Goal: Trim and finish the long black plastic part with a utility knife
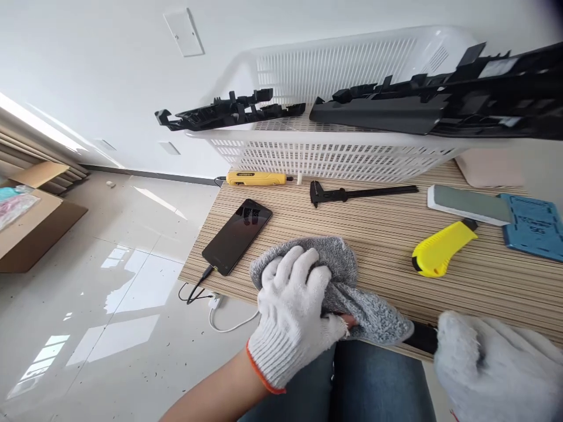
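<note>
My left hand [292, 305], in a white knit glove with an orange cuff, is closed on a grey cloth [373, 310] near the table's front edge. The cloth is bunched and wraps part of a long black plastic piece [423, 338]; a short stretch of it shows between cloth and glove. My right hand [497, 363], gloved too, grips that piece at the right. The piece's left end is hidden under the cloth. A yellow utility knife [444, 249] lies beyond my right hand, and a black phone [237, 236] with a cable plugged in lies left of the cloth.
A white plastic basket [334, 155] stands at the back of the striped wooden table [369, 234], with black plastic parts [382, 111] across its rim. A yellow rotary tool [255, 178], a caliper [363, 193], a sharpening stone [468, 204] and a blue case [534, 225] lie before it.
</note>
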A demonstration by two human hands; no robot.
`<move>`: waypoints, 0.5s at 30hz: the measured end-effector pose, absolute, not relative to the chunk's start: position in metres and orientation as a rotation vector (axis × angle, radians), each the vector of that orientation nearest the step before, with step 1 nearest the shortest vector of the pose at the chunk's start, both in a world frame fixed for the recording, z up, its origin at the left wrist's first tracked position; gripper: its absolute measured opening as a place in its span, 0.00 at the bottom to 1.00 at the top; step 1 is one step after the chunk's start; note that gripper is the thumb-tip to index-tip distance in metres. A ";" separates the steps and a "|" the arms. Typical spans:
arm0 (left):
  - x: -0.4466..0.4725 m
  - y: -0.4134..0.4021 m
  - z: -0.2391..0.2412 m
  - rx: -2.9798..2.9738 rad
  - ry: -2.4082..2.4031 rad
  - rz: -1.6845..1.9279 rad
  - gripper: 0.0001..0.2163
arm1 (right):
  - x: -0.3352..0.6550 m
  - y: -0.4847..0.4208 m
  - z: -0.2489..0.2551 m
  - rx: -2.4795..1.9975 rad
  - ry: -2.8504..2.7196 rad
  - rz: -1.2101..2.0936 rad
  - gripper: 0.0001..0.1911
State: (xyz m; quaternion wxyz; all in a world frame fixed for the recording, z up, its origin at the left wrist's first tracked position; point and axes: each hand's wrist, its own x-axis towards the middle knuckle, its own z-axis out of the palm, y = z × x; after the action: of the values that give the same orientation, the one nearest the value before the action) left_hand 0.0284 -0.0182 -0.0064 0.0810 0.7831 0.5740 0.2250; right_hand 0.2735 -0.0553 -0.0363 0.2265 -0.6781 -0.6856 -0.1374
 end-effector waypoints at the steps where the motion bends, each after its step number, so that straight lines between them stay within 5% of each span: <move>1: 0.035 -0.020 -0.008 2.355 1.707 0.682 0.21 | 0.270 -0.053 -0.033 -1.822 -1.935 -0.444 0.24; 7: 0.084 -0.030 -0.018 2.392 1.641 0.752 0.27 | 0.257 -0.046 -0.023 -1.664 -1.955 -0.612 0.22; 12: 0.109 -0.035 -0.023 2.495 1.528 0.815 0.16 | 0.249 -0.045 -0.026 -1.704 -1.963 -0.472 0.24; 15: 0.092 -0.034 -0.009 2.464 1.461 0.926 0.26 | 0.245 -0.044 -0.028 -1.826 -2.016 -0.424 0.27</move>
State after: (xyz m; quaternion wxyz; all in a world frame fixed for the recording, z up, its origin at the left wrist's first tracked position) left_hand 0.0924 -0.0343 -0.0095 0.0655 0.8168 0.4841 0.3069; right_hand 0.2453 -0.0443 -0.0278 0.1930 -0.6509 -0.7185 -0.1511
